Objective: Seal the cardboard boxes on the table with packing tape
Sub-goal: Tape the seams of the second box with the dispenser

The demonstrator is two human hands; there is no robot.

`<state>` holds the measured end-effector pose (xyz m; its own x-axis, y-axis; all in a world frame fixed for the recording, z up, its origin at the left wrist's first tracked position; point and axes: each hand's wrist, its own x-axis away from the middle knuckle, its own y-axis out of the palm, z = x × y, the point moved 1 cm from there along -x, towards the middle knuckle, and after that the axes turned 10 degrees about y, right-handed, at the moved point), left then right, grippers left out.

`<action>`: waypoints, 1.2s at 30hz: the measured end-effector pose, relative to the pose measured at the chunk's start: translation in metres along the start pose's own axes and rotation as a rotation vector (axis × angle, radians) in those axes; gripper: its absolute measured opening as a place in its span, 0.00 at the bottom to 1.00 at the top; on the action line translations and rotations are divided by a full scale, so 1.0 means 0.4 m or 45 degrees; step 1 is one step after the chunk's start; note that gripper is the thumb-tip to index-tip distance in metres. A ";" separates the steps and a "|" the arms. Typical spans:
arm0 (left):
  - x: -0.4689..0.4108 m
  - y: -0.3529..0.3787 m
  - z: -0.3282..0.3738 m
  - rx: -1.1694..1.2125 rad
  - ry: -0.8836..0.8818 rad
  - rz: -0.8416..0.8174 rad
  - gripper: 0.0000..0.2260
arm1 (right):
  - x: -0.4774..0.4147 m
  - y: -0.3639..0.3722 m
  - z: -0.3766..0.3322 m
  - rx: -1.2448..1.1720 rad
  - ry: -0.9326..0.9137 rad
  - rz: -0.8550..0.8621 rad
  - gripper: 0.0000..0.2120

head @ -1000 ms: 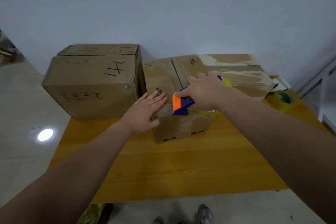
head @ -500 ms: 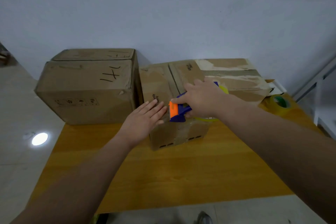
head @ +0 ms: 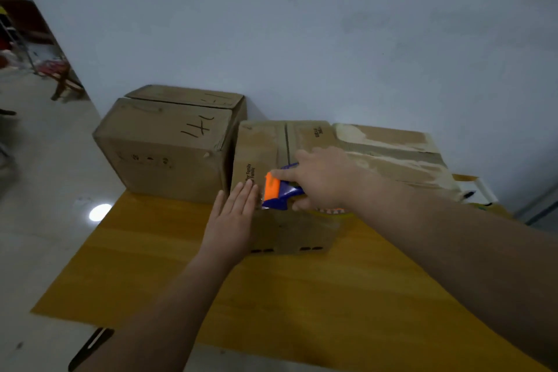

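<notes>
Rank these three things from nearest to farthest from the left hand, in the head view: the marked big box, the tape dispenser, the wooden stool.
1. The tape dispenser: just right of the left hand, gripped by the right hand.
2. The marked big box: to the left and farther back.
3. The wooden stool: far left, deep in the background.

Dim, slightly blurred, edges warped; floor glare [head: 99,212].
</notes>
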<state>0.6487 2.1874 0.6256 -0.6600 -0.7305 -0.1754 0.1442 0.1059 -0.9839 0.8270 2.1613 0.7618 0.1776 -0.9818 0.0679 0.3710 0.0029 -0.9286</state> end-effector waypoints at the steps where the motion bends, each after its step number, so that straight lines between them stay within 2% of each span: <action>1: 0.002 0.000 0.001 -0.026 -0.020 -0.011 0.33 | 0.015 0.003 0.025 0.013 -0.029 0.047 0.34; 3: 0.002 -0.003 0.008 -0.025 -0.067 -0.034 0.34 | 0.053 0.018 0.095 0.057 -0.047 0.077 0.35; 6: 0.003 -0.005 0.015 -0.046 -0.107 -0.065 0.34 | 0.107 0.063 0.176 0.057 0.032 0.007 0.35; 11: 0.002 -0.022 0.022 -0.086 -0.129 -0.096 0.32 | 0.099 0.131 0.158 0.029 0.067 -0.024 0.33; 16: -0.015 -0.025 0.077 -0.137 -0.250 -0.061 0.31 | 0.094 0.161 0.165 -0.024 0.107 -0.004 0.32; 21: -0.068 -0.004 0.229 -0.051 0.000 -0.023 0.31 | 0.099 0.164 0.159 -0.025 0.131 0.014 0.32; 24: -0.071 -0.006 0.206 -0.086 0.072 -0.015 0.31 | 0.103 0.165 0.159 -0.057 0.139 0.009 0.32; 28: 0.007 -0.017 0.049 -0.148 -0.045 -0.010 0.32 | 0.105 0.165 0.159 -0.083 0.142 -0.003 0.32; 30: 0.032 -0.020 0.024 -0.195 -0.058 -0.021 0.30 | 0.108 0.164 0.155 -0.078 0.150 0.002 0.32; 34: 0.001 -0.016 0.097 -0.175 -0.128 0.034 0.31 | 0.120 0.164 0.150 -0.056 0.178 -0.006 0.33; 36: -0.022 -0.007 0.156 -0.140 -0.054 0.056 0.32 | 0.122 0.162 0.146 -0.065 0.186 -0.012 0.33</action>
<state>0.7001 2.1516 0.6323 -0.6224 -0.7513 -0.2193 0.0892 0.2102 -0.9736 0.9131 2.1247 0.7261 0.0381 -0.9989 0.0265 0.3242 -0.0127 -0.9459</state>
